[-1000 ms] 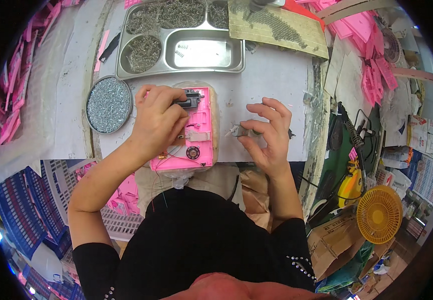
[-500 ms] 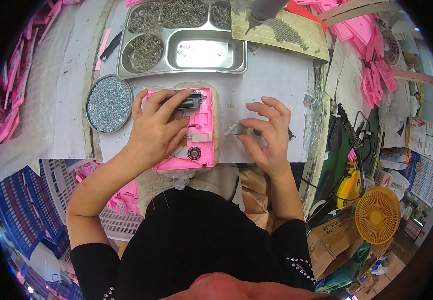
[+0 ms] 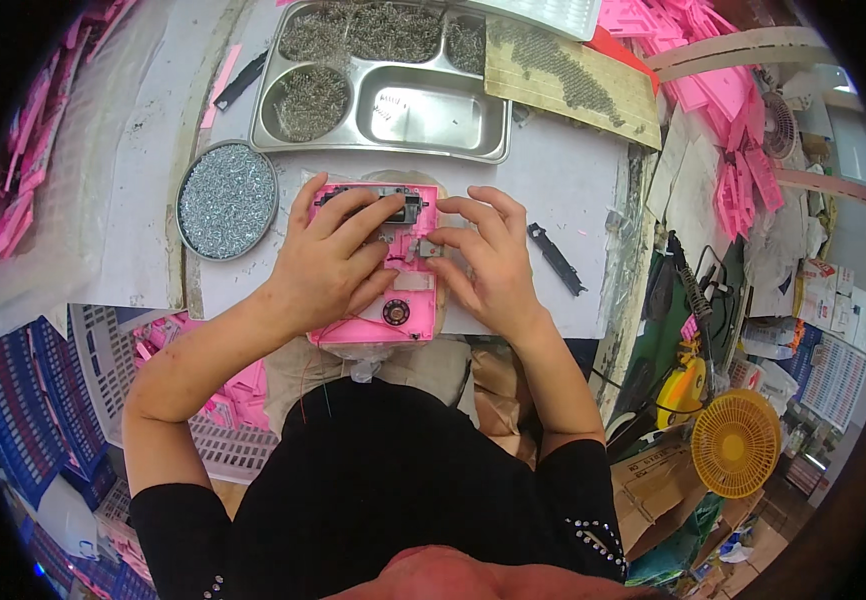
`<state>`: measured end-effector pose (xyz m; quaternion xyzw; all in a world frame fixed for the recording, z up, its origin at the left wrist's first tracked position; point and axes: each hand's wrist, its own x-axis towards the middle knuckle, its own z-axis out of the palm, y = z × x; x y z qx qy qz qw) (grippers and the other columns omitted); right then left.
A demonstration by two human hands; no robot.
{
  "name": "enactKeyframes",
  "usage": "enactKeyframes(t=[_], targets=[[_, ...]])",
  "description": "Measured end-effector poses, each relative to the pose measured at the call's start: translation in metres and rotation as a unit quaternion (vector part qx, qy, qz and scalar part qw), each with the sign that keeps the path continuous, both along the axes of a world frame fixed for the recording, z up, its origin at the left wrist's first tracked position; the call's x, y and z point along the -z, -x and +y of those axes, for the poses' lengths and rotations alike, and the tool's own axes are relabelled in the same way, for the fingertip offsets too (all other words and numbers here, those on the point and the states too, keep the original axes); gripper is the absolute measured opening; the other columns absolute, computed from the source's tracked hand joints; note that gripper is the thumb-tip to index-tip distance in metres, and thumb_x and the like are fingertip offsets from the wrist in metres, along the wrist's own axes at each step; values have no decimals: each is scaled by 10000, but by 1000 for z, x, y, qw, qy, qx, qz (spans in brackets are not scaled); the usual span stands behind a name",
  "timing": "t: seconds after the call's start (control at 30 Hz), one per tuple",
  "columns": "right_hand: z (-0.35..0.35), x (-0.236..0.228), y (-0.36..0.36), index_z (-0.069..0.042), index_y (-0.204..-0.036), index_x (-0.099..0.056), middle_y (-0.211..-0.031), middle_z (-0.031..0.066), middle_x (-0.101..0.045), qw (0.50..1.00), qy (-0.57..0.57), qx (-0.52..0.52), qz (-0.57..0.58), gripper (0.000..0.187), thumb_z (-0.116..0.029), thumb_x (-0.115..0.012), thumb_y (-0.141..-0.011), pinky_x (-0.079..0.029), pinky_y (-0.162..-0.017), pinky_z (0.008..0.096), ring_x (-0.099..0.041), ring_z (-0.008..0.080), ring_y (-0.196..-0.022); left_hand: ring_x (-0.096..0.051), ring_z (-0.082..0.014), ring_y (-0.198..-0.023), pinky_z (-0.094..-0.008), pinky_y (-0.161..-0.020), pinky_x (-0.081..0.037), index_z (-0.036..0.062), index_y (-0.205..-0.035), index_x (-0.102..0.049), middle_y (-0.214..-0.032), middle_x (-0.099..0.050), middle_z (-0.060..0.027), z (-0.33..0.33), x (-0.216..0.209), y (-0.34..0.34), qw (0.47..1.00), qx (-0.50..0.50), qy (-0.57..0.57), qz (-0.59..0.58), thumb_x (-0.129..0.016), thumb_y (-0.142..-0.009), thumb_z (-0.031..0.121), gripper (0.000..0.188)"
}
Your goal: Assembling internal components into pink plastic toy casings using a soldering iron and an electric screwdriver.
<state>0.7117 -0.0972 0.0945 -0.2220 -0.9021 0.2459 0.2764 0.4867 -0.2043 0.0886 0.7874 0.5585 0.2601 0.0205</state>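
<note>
2 hands on flat pink plastic housing (image 3: 393, 300), left hand (image 3: 328, 265) pressing, right hand (image 3: 488, 265) pinching small grey part (image 3: 430, 249)

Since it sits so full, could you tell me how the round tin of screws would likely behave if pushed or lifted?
The round tin looks brim-full of small metal screws, so probably heavy for its size. Shallow and wide, it should slide rather than tip. With no lid showing, a tilt would likely spill screws.

The left hand (image 3: 328, 262) covers most of the left half of the flat pink plastic housing (image 3: 393, 305); what lies beneath cannot be determined. The right hand (image 3: 488, 265) hides the housing's right edge. The small grey part (image 3: 429, 249) at its fingertips is too small to identify. The compartmented steel tray (image 3: 433, 145) is cut off by the top edge.
</note>
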Motion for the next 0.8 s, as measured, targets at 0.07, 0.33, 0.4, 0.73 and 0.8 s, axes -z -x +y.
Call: enactKeyframes(t=[0.07,0.33,0.4,0.73,0.8], targets=[[1,1,0,-96,-1033,-704,-1287,91,-651,1000,0,-1,-6,331,-124,-844,-735,-420,-1055,481,-493,381,-1285,-517,-256,-1301,-623,-1180,-241,85,-855,-724,-1449,-566,-63,0,-2,-1,1000,-2,4,13,-787,-772,306,244],[0,0,9,-82,-1012,-709,-1296,108,-635,1000,5,-15,-19,308,-122,-839,-737,-438,-1038,483,-474,398,-1289,-499,-240,-1333,-612,-1188,-231,99,-944,-753,-1474,-551,-50,-7,-9,-3,999,-10,26,36,-784,-769,332,293],[0,-1,11,-71,-994,-716,-1306,115,-620,999,1,-22,-33,273,-123,-828,-750,-472,-1007,478,-441,412,-1301,-516,-246,-1320,-611,-1188,-232,110,-966,-751,-1465,-562,-55,-9,-10,0,999,-5,29,15,-790,-763,315,291],[-1,-4,17,-98,-989,-722,-1371,119,-583,996,29,5,-79,245,-147,-822,-771,-399,-1067,503,-428,419,-1307,-604,-277,-1081,-523,-1052,-349,105,-953,-711,-1178,-660,-79,-44,-17,29,989,-117,-65,-62,-820,-712,143,268],[0,-4,16,-95,-971,-724,-1377,133,-569,995,56,13,-77,237,-140,-821,-760,-387,-1086,515,-404,436,-1302,-598,-284,-1055,-490,-991,-369,96,-998,-699,-1159,-651,-83,-46,-13,42,982,-159,-67,-77,-828,-705,142,323]])
